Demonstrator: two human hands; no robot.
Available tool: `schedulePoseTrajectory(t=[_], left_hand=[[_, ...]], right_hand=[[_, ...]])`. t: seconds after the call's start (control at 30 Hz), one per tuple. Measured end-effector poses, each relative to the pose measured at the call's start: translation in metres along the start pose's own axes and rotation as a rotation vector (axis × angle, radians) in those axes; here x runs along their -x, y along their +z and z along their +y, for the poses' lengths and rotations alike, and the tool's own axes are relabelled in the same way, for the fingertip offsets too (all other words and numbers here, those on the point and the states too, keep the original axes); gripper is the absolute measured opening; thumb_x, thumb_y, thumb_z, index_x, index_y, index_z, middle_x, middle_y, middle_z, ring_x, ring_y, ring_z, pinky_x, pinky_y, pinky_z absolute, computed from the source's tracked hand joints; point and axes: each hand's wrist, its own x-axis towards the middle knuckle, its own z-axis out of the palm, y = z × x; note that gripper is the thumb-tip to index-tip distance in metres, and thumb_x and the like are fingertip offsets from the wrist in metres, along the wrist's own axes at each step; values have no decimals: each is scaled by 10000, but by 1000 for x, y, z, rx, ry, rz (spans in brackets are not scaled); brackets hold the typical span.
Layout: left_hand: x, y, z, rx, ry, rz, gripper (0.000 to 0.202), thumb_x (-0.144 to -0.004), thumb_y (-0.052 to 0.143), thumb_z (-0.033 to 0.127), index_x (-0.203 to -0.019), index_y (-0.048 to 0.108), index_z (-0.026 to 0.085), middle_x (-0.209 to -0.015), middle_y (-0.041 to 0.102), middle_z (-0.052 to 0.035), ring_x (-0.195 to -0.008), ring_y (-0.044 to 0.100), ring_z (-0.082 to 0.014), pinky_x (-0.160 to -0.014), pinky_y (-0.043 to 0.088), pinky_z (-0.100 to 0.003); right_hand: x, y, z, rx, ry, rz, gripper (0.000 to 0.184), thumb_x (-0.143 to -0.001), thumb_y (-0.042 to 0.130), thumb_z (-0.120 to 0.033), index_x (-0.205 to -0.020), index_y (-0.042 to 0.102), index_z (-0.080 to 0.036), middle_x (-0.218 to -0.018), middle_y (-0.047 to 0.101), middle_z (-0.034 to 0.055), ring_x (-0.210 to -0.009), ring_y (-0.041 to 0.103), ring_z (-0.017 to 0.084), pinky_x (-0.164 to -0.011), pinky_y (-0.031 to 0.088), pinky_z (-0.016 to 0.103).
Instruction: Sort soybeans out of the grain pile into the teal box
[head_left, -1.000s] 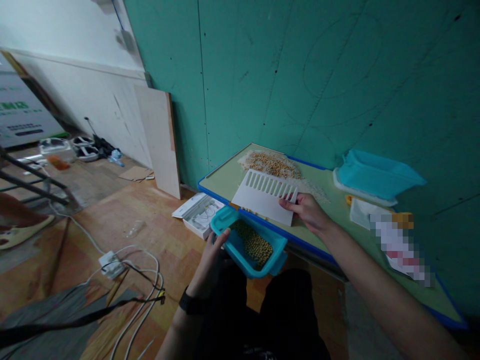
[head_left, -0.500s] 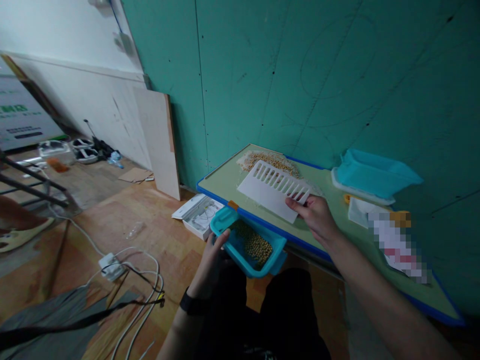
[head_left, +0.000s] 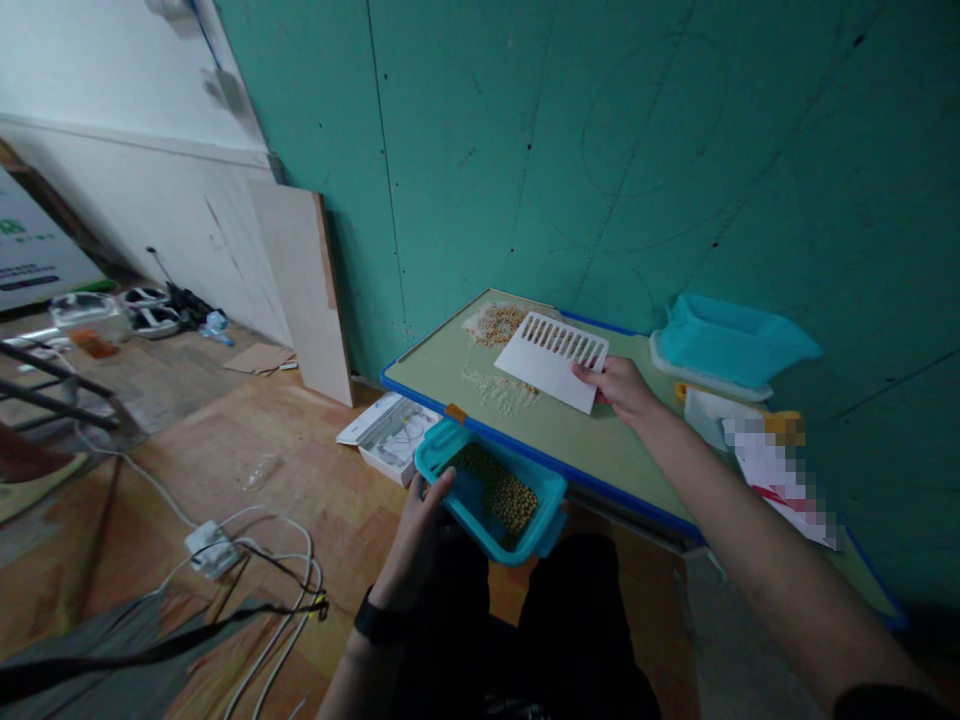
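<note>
My left hand (head_left: 420, 525) grips the left rim of a blue plastic container (head_left: 553, 492), held below the table's front edge. Inside lie dark green beans and pale yellow soybeans (head_left: 515, 502). My right hand (head_left: 621, 388) is closed on the right end of a white slotted scraper (head_left: 551, 368), tilted over the table (head_left: 637, 470). Behind and left of the scraper spreads a pile of soybeans (head_left: 496, 324) mixed with white grains; part of it is hidden by the scraper. Loose white grains (head_left: 504, 393) lie scattered in front of the scraper.
A second blue container (head_left: 739, 340) stands on a white lid at the table's back right. Nearby are a white packet (head_left: 780, 480) and something orange. An open white box (head_left: 391, 440), cables and a power strip (head_left: 213, 549) are on the floor. A green wall (head_left: 465, 150) rises behind.
The scraper has moved back across the table, uncovering white grains in front of it. My left hand keeps hold of the container in nearly the same place. The view has shifted slightly.
</note>
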Motion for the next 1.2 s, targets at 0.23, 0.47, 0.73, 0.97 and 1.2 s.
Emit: schedulePoseTrajectory(t=[0.23,0.47,0.73,0.97,1.2], left_hand=[[-1,-1,1,10,-15,12,856,-850,985,639,-1551,623,307,-1480,789,-177,-1297,821,-417,-986,729,-539],[-1,-2,2,2,-13,-4,810,-886,960,628,-1545,613,308,-1529,769,-168,-1267,832,-401,-982,732,-520],[-4,-4,0,-31,-25,-8,847,-867,952,669,-1563,611,326,-1540,759,-158,-1286,815,-410,-941,738,-507],[-3,-3,-1,-16,-9,-3,791,-858,966,658,-1497,649,317,-1510,778,-143,-1271,822,-405,-975,733,-511],[-2,-3,0,6,-19,-14,776,-884,951,634,-1516,633,315,-1494,774,-155,-1257,831,-395,-977,738,-512]], right_hand=[[5,0,3,-10,14,-71,540,-530,1136,-503,-877,847,-207,-879,883,94,-805,827,306,-678,651,392],[11,4,1,-42,61,-73,458,-610,1124,-445,-879,840,-207,-917,892,93,-813,832,295,-687,675,391],[17,4,-1,-54,97,-96,325,-699,1070,-324,-882,833,-198,-937,902,88,-819,837,279,-682,683,363],[21,5,-1,-83,81,-147,429,-623,1113,-388,-882,830,-196,-906,891,72,-768,819,257,-628,648,326],[20,2,-1,-76,98,-119,380,-678,1090,-360,-899,824,-203,-926,890,75,-793,820,258,-665,666,346]])
